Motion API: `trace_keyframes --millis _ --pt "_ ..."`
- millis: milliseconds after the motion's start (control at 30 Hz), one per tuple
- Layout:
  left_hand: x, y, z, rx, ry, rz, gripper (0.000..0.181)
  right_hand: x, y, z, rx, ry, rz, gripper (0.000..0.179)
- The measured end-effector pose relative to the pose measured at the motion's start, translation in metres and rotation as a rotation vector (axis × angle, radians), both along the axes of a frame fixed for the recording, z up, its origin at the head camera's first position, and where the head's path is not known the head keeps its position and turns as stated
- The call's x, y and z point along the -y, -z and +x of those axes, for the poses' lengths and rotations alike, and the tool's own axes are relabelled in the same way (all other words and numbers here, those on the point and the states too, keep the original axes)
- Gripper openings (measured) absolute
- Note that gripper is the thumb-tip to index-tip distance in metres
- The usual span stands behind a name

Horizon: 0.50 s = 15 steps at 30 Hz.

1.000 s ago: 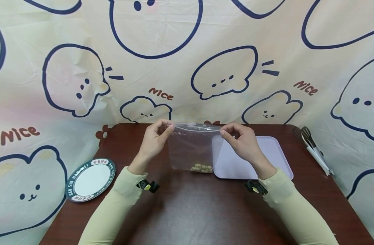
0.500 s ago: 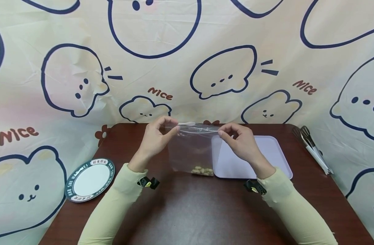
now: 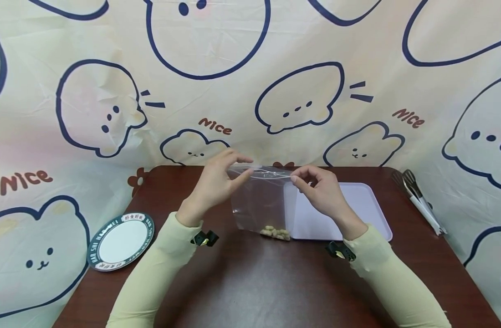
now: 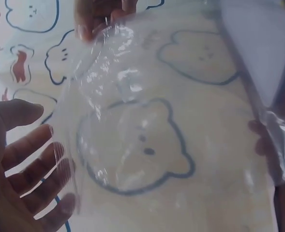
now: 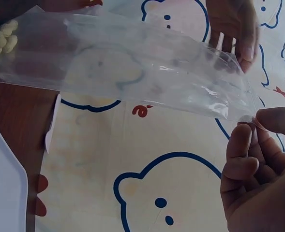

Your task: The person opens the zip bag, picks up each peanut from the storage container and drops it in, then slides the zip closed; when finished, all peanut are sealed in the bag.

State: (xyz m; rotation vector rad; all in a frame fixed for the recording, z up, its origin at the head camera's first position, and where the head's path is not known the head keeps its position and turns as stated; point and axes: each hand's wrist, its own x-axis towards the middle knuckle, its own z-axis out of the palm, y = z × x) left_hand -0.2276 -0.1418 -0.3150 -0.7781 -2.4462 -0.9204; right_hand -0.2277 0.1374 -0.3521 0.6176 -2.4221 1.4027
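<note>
A clear zip bag (image 3: 256, 205) hangs upright above the table, with several peanuts in their shells (image 3: 275, 233) gathered in its lower right corner. The right hand (image 3: 322, 191) pinches the bag's top right corner between thumb and forefinger, as the right wrist view also shows. At the top left of the bag is the left hand (image 3: 217, 184), its thumb and fingers spread apart. In the left wrist view its fingers (image 4: 33, 171) lie beside and partly behind the clear film, pinching nothing; whether they touch it I cannot tell.
A lavender tray (image 3: 365, 209) lies behind the bag and right hand. To the left is a round plate (image 3: 121, 241) with a green patterned rim. Kitchen utensils with white handles (image 3: 424, 207) lie at the table's right edge. A printed cloth (image 3: 242, 100) hangs behind the table.
The left hand has let go of the bag's top left corner, spread its fingers and moved right along the top. The bag has shifted slightly right; the right hand keeps its pinch.
</note>
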Motion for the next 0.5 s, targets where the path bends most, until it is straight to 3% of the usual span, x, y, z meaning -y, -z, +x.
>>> trace_keyframes --millis 233,400,500 --pt "-0.024 -0.009 0.001 -0.074 0.037 -0.139 0.032 0.001 -0.001 0.001 -0.012 -0.004 -0.005 0.01" --pt "-0.039 -0.012 -0.002 -0.051 0.084 -0.305 0.04 0.002 0.0 0.0 -0.023 -0.024 -0.018 0.01" --pt "-0.046 -0.01 -0.004 -0.023 0.099 -0.358 0.04 0.002 0.0 0.0 -0.022 -0.033 -0.019 0.01"
